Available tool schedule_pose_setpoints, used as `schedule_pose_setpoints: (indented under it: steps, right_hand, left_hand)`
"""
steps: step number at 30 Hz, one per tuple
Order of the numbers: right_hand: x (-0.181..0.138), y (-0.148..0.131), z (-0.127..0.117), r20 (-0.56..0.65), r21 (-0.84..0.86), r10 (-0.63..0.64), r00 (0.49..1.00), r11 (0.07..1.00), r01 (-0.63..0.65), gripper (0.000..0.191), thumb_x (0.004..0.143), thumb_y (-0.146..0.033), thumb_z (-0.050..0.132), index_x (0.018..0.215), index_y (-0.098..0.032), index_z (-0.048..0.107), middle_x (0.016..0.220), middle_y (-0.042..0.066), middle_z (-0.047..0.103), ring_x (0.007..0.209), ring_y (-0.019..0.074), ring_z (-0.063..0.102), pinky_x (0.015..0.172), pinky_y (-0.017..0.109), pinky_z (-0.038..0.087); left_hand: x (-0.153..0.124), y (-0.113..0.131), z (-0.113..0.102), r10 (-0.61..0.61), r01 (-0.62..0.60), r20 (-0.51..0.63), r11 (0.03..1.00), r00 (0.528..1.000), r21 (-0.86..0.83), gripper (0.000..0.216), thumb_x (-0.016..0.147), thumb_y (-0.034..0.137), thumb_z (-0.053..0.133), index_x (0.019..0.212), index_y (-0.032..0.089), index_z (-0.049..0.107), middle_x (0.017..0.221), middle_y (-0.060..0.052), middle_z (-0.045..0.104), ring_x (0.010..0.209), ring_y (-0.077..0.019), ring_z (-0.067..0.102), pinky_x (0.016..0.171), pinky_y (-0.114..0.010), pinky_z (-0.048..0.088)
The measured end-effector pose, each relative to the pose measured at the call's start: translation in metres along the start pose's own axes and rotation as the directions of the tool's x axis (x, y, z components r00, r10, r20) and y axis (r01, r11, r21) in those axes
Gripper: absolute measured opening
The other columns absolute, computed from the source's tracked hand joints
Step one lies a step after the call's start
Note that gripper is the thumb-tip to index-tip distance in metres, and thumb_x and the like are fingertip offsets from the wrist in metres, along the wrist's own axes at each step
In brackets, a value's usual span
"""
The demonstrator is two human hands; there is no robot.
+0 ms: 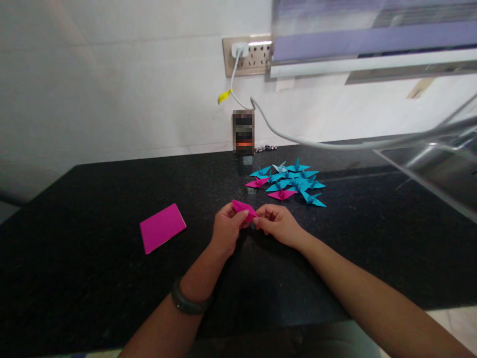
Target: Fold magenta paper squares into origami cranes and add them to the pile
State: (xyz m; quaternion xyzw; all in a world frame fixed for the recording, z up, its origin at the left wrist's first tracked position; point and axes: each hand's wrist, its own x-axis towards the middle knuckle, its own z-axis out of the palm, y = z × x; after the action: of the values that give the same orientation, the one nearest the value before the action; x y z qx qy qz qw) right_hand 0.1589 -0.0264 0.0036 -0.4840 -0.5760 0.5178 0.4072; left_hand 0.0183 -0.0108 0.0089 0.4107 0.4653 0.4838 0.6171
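Observation:
A pink folded origami paper (244, 209) is held above the black counter. My left hand (226, 226) pinches its left part, with the thumb lying on top. My right hand (278, 223) closes thumb and fingers on the paper's right end; the tip there is hidden by the fingers. Just beyond my hands lies a group of folded paper cranes: several blue ones (296, 183), a pale blue one (280, 167), and two pink ones, the left (258, 183) and the right (282, 194). Left of my hands rests a stack of pink square paper (163, 227).
A phone (243, 132), its screen blurred out, leans upright against the white wall. A white cable (276, 130) runs from the wall socket (248, 54) toward the right. A metal sink (439, 159) sits at the right. The counter (93, 278) ends near my forearms.

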Motion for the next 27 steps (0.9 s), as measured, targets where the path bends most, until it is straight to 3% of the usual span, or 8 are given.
schedule_pose_setpoints:
  steps: [4,10,14,20,27]
  right_hand:
    - [0.0025,0.0046,-0.0025,-0.15,-0.094,-0.074,0.986,0.994,0.061,0.019,0.073,-0.034,0.056,0.077,-0.015,0.057,0.057,-0.003,0.05,0.044,0.0067,0.041,0.042,0.02,0.031]
    - [0.0024,0.0055,-0.0036,-0.246,-0.209,-0.232,0.941,0.961,0.182,0.016,0.076,-0.031,0.055,0.082,-0.017,0.059,0.061,-0.001,0.05,0.053,0.0093,0.043,0.048,0.022,0.035]
    - [0.0025,0.0045,-0.0045,-0.238,-0.262,-0.273,0.932,0.942,0.209,0.017,0.077,-0.031,0.054,0.087,-0.018,0.059,0.067,0.001,0.052,0.058,0.0109,0.047,0.052,0.023,0.038]
    - [0.001,-0.0001,-0.0054,-0.16,-0.359,-0.368,0.916,0.886,0.293,0.018,0.078,-0.027,0.054,0.093,-0.018,0.06,0.074,0.002,0.053,0.066,0.0125,0.05,0.058,0.024,0.041]
    - [0.004,0.007,-0.0048,-0.32,-0.363,-0.316,0.893,0.912,0.193,0.011,0.076,-0.022,0.05,0.081,-0.018,0.06,0.068,0.001,0.055,0.059,0.0126,0.05,0.055,0.025,0.04]
  left_hand:
    - [-0.0001,-0.0003,-0.0001,-0.082,0.083,-0.011,0.996,0.997,0.034,0.016,0.057,0.021,0.067,0.067,0.014,0.056,0.059,0.003,0.059,0.054,-0.0086,0.055,0.054,-0.021,0.044]
    - [-0.0005,-0.0003,-0.0007,-0.139,0.123,0.105,0.981,0.985,0.15,0.024,0.059,0.031,0.07,0.072,0.012,0.064,0.06,-0.002,0.063,0.054,-0.0101,0.058,0.05,-0.019,0.043]
    - [-0.0011,-0.0005,-0.0007,-0.124,0.106,0.1,0.98,0.987,0.167,0.026,0.061,0.034,0.069,0.075,0.013,0.064,0.062,-0.002,0.065,0.044,-0.0085,0.055,0.042,-0.018,0.039]
    - [-0.0012,-0.0001,0.0005,-0.07,0.062,0.045,0.985,0.996,0.162,0.021,0.063,0.031,0.067,0.069,0.012,0.062,0.057,-0.001,0.063,0.042,-0.0075,0.053,0.041,-0.017,0.039]
    - [-0.0048,0.0012,0.0042,-0.002,-0.011,0.056,0.973,0.998,0.231,0.015,0.063,0.027,0.066,0.067,0.013,0.064,0.053,0.0,0.062,0.044,-0.009,0.055,0.044,-0.019,0.041]
